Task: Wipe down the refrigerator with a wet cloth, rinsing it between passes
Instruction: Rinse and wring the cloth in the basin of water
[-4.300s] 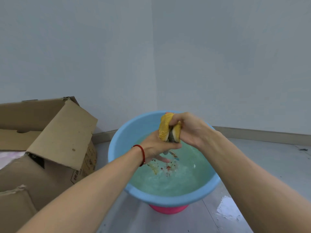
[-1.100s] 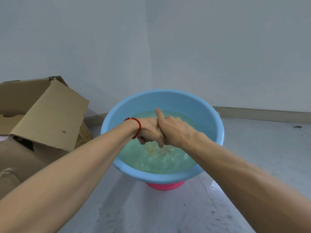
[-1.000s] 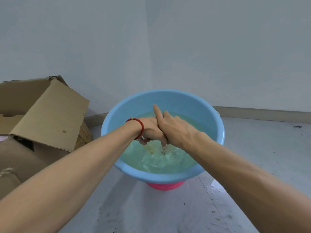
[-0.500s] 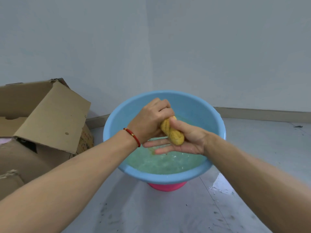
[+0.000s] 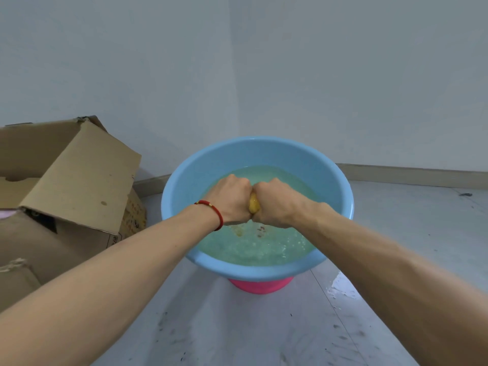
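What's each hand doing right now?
Left hand: closed, gripping the cloth.
Right hand: closed, gripping the same cloth.

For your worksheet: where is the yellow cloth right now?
Head view, centre: the yellow cloth is gripped between left hand and right hand, above the blue basin.

Red string bracelet (image 5: 211,211), bare forearms

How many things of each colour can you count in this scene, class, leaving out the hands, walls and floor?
Blue: 1, the basin
Pink: 1, the tub under the basin
Yellow: 1, the cloth wrung by the left hand and right hand
Red: 1, the wrist string
Brown: 1, the cardboard box
Total: 5
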